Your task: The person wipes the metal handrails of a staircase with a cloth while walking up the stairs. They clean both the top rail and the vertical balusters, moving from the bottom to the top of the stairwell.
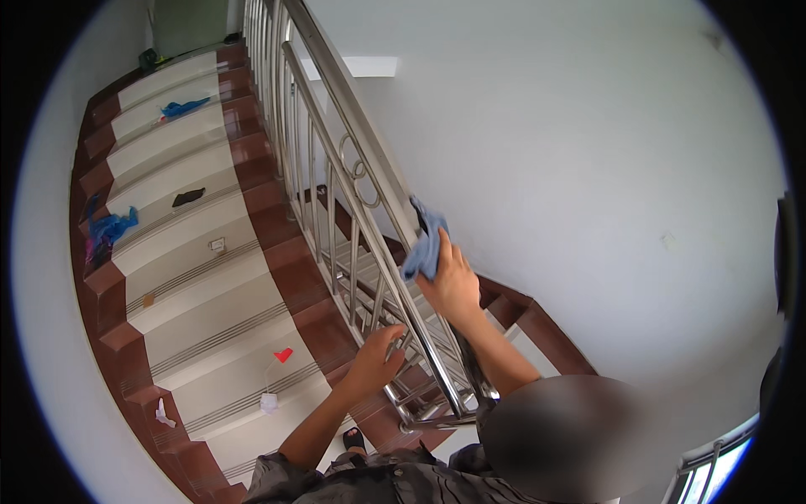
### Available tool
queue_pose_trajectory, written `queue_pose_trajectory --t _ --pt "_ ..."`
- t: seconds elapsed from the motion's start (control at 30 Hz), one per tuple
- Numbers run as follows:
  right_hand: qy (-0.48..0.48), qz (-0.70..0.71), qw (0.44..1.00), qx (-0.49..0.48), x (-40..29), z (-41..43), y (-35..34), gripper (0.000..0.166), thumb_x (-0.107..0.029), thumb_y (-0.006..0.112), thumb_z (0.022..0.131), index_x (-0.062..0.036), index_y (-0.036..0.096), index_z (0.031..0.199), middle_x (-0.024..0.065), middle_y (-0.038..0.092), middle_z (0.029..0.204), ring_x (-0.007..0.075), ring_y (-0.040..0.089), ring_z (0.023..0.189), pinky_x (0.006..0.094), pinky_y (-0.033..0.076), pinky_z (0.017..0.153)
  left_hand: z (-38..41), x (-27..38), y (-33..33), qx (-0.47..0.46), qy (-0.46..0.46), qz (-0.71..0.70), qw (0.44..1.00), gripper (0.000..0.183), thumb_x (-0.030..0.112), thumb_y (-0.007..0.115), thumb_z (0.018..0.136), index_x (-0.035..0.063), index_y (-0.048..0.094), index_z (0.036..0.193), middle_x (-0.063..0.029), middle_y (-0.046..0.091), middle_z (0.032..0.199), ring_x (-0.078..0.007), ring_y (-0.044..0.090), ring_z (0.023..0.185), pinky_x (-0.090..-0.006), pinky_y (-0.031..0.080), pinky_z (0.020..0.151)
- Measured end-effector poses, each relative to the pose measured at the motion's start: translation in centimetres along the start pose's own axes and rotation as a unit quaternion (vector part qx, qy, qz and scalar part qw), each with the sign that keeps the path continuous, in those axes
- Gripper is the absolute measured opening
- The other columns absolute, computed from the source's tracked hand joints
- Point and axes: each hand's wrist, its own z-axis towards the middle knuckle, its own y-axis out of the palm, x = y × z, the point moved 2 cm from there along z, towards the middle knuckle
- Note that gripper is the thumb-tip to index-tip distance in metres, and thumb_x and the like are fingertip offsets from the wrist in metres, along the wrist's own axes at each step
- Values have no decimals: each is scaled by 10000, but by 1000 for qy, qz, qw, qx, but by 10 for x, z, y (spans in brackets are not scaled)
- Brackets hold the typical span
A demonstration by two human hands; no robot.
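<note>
My right hand is closed around a blue-grey cloth, which lies against the upper handrail of a stainless steel stair railing. Part of the cloth hangs over the rail; a small dark patch shows at its top edge. Lower and to the left, my left hand is beside the railing's lower rail, fingers apart and nothing seen in it. Whether its fingertips touch the metal I cannot tell.
Tiled stairs rise on the left, with blue plastic bags, a dark scrap, a red piece and a small white item lying on them. More steps descend beyond the railing, beside a white wall. A sandalled foot stands below.
</note>
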Motion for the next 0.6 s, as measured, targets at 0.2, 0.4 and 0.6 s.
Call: queue_pose_trajectory --t 0.2,0.4,0.6 --pt "150 17 988 29 43 -126 2 662 -438 749 697 -20 507 1150 154 596 969 353 595 920 436 480 798 15 -5 11 -88 21 -51 995 415 101 582 881 35 480 1278 -137 561 1216 -231 542 1151 -352 437 950" --pt "206 -15 977 60 57 -163 -2 548 -437 773 670 -39 542 968 145 607 880 362 602 852 454 481 737 21 14 -9 -126 33 6 991 352 116 564 907 21 512 1242 -131 561 1220 -223 544 1150 -363 456 934" --pt "140 -32 981 128 47 -147 6 487 -330 693 771 -19 565 1123 169 570 946 365 555 896 458 440 788 24 -5 -23 -68 -61 -121 988 323 128 550 934 0 519 1229 -118 608 1178 -210 576 1113 -349 467 917"
